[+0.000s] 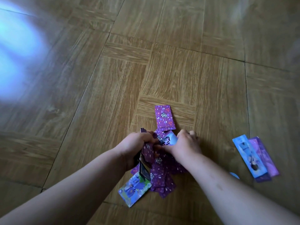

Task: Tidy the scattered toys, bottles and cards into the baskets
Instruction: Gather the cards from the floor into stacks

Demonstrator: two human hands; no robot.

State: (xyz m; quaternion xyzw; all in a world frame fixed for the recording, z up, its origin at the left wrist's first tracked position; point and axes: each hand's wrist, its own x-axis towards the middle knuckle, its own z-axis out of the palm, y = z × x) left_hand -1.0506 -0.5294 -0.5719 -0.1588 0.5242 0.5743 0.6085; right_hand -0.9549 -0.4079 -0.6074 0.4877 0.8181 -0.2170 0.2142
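A heap of purple-backed picture cards (162, 176) lies on the wooden floor in the lower middle of the head view. My left hand (136, 146) grips a fanned bunch of these cards, fingers curled round them. My right hand (186, 143) pinches cards at the top of the heap, one face-up with a pony picture (168, 138). A small neat stack, backs up (164, 116), lies just beyond both hands. A face-up card with a blue pony (134, 190) lies at the near left edge of the heap.
To the right on the floor lie a few overlapping cards, a blue one (250, 158) on top of purple ones (266, 158). A small blue piece (234, 175) sits near them. A bright glare (19, 46) covers the upper left. No basket is in view.
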